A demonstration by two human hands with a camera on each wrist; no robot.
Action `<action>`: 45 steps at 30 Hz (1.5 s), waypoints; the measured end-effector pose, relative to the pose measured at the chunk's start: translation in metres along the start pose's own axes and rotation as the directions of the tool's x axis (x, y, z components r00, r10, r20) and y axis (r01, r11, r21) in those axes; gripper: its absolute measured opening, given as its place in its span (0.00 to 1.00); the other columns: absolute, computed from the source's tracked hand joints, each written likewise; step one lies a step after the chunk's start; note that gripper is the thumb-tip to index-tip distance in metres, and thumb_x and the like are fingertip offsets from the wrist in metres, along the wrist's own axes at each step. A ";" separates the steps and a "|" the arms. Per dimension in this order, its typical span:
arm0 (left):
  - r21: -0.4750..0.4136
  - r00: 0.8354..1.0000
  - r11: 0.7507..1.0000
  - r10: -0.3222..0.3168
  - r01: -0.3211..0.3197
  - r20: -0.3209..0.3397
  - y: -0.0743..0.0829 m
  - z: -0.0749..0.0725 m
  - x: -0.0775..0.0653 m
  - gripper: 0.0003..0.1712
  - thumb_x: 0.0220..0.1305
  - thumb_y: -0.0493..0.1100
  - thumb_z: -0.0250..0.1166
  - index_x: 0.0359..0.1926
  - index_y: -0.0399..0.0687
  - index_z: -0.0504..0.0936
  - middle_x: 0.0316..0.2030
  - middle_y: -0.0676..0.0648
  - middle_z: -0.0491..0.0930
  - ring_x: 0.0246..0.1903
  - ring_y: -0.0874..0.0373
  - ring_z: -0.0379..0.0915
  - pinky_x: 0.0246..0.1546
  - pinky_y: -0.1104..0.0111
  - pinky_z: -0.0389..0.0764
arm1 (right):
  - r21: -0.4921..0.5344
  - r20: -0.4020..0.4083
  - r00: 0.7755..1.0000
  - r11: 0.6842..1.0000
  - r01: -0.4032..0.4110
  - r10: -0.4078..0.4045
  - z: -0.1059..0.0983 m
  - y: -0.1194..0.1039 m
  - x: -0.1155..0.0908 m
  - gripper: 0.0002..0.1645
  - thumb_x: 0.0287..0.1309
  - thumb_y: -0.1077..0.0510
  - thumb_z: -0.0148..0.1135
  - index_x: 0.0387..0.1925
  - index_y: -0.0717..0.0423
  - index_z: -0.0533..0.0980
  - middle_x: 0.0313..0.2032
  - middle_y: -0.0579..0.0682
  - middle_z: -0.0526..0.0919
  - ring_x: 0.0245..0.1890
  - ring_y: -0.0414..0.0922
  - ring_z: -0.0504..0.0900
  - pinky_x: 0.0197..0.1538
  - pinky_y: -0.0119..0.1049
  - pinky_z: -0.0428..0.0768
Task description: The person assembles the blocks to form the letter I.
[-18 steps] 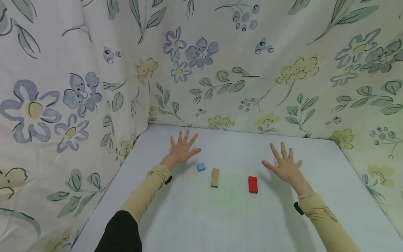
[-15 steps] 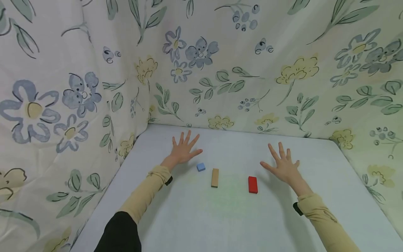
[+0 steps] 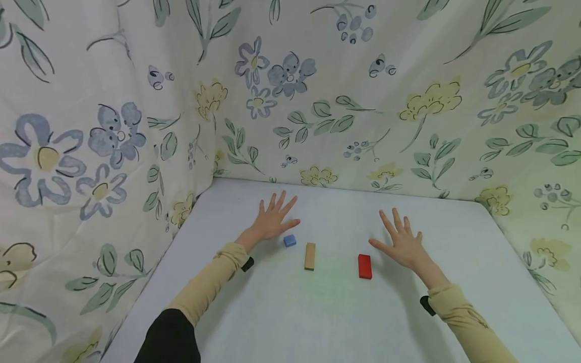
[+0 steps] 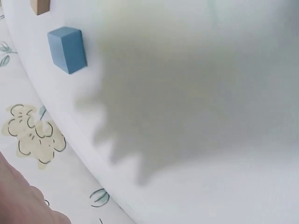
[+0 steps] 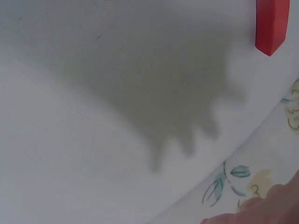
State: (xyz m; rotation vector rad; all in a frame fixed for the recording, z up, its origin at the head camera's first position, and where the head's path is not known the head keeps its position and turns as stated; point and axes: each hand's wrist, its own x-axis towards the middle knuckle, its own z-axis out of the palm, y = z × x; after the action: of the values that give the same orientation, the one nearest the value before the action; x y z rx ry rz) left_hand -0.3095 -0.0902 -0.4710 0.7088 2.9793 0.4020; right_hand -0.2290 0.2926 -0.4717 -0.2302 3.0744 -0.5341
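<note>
The left hand (image 3: 271, 222) hovers, fingers spread, towards the worktop's (image 3: 336, 317) far left corner. Set in from the far edge lie a blue block (image 3: 289, 241), a tan block (image 3: 310, 256) and a red block (image 3: 364, 266). The right hand (image 3: 404, 246), likewise spread, hovers towards the far right corner.

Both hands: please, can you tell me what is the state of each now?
Left hand: open, fingers spread, holding nothing, near the blue block.
Right hand: open, fingers spread, holding nothing, near the red block.
</note>
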 end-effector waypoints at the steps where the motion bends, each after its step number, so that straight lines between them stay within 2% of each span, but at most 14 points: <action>1: -0.010 1.000 1.000 0.004 -0.004 -0.002 0.001 0.001 0.000 0.44 0.66 0.72 0.40 0.74 0.70 0.31 0.75 0.47 0.27 0.74 0.42 0.21 0.68 0.35 0.32 | 0.000 0.004 1.000 1.000 0.002 -0.002 0.000 -0.001 -0.001 0.56 0.56 0.26 0.50 0.74 0.35 0.33 0.75 0.59 0.30 0.69 0.74 0.35 0.54 0.84 0.39; 6: -0.076 0.999 0.997 0.033 -0.033 -0.002 0.009 0.005 -0.002 0.45 0.66 0.71 0.42 0.74 0.69 0.32 0.75 0.47 0.27 0.74 0.41 0.24 0.68 0.35 0.36 | 0.011 0.022 1.000 1.000 0.012 -0.012 0.003 -0.005 -0.003 0.57 0.54 0.24 0.50 0.74 0.35 0.32 0.75 0.59 0.31 0.70 0.74 0.37 0.55 0.83 0.41; 12: -0.143 0.995 0.985 0.103 -0.099 0.018 0.019 0.012 -0.006 0.46 0.65 0.71 0.44 0.75 0.65 0.34 0.75 0.43 0.31 0.73 0.36 0.30 0.70 0.39 0.42 | 0.050 0.052 0.998 0.998 0.024 -0.027 0.009 -0.008 -0.007 0.59 0.53 0.24 0.52 0.74 0.36 0.33 0.75 0.58 0.32 0.71 0.72 0.38 0.58 0.80 0.42; 15: -0.224 0.990 0.967 0.136 -0.124 0.041 0.025 0.016 -0.010 0.47 0.64 0.72 0.45 0.75 0.66 0.34 0.75 0.43 0.31 0.74 0.39 0.29 0.71 0.42 0.42 | 0.095 0.072 0.997 0.995 0.032 -0.039 0.012 -0.010 -0.009 0.59 0.53 0.26 0.54 0.75 0.38 0.34 0.75 0.59 0.32 0.70 0.72 0.38 0.59 0.80 0.42; 19: -0.335 0.982 0.934 0.162 -0.121 0.097 0.034 0.022 -0.016 0.47 0.63 0.72 0.46 0.74 0.69 0.34 0.76 0.47 0.30 0.74 0.45 0.24 0.72 0.43 0.43 | 0.123 0.087 0.995 0.991 0.046 -0.057 0.016 -0.014 -0.012 0.59 0.53 0.27 0.55 0.75 0.40 0.35 0.75 0.60 0.34 0.70 0.73 0.41 0.60 0.79 0.45; 23: -0.445 0.971 0.891 0.179 -0.092 0.157 0.042 0.026 -0.023 0.50 0.61 0.71 0.51 0.74 0.69 0.35 0.75 0.55 0.28 0.75 0.50 0.23 0.71 0.41 0.45 | 0.126 0.093 0.993 0.990 0.056 -0.068 0.020 -0.017 -0.016 0.59 0.54 0.27 0.54 0.75 0.39 0.35 0.75 0.60 0.38 0.70 0.72 0.44 0.58 0.78 0.53; 26: -0.503 0.961 0.861 0.202 -0.081 0.191 0.046 0.029 -0.028 0.53 0.60 0.70 0.55 0.75 0.66 0.35 0.75 0.59 0.27 0.75 0.51 0.23 0.71 0.43 0.45 | 0.145 0.106 0.992 0.988 0.056 -0.072 0.021 -0.021 -0.019 0.59 0.54 0.28 0.56 0.75 0.36 0.34 0.75 0.60 0.40 0.70 0.70 0.46 0.52 0.75 0.65; 30: -0.535 0.949 0.839 0.240 -0.098 0.204 0.048 0.035 -0.032 0.55 0.59 0.68 0.58 0.75 0.59 0.36 0.76 0.55 0.31 0.75 0.49 0.27 0.73 0.47 0.46 | 0.188 0.112 0.990 0.980 0.066 -0.088 0.022 -0.024 -0.023 0.59 0.54 0.30 0.57 0.75 0.37 0.35 0.74 0.61 0.42 0.70 0.69 0.49 0.47 0.70 0.74; 37: -0.531 0.940 0.840 0.263 -0.112 0.217 0.045 0.044 -0.035 0.55 0.59 0.65 0.61 0.75 0.51 0.40 0.76 0.49 0.39 0.75 0.57 0.35 0.74 0.57 0.49 | 0.301 0.142 0.984 0.952 0.063 -0.110 0.029 -0.025 -0.026 0.60 0.54 0.31 0.59 0.75 0.39 0.36 0.75 0.59 0.43 0.72 0.63 0.49 0.64 0.68 0.59; 41: -0.534 0.942 0.840 0.254 -0.102 0.220 0.042 0.048 -0.036 0.54 0.59 0.62 0.63 0.75 0.50 0.43 0.75 0.50 0.43 0.74 0.58 0.39 0.73 0.59 0.52 | 0.361 0.149 0.981 0.931 0.063 -0.124 0.035 -0.022 -0.026 0.60 0.53 0.33 0.61 0.75 0.42 0.37 0.75 0.58 0.44 0.72 0.62 0.49 0.66 0.66 0.58; 45: -0.532 0.944 0.843 0.237 -0.083 0.228 0.040 0.050 -0.036 0.53 0.58 0.61 0.65 0.75 0.50 0.46 0.74 0.52 0.47 0.74 0.58 0.43 0.73 0.59 0.54 | 0.395 0.163 0.978 0.917 0.057 -0.131 0.037 -0.020 -0.027 0.58 0.54 0.37 0.63 0.75 0.49 0.41 0.73 0.61 0.47 0.71 0.65 0.52 0.64 0.68 0.60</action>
State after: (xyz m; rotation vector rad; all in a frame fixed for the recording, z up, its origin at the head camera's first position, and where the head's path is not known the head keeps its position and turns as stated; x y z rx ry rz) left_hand -0.2545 -0.0603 -0.5094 0.8625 2.3776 0.9724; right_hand -0.1982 0.2653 -0.5004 -0.3942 2.7122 -1.0446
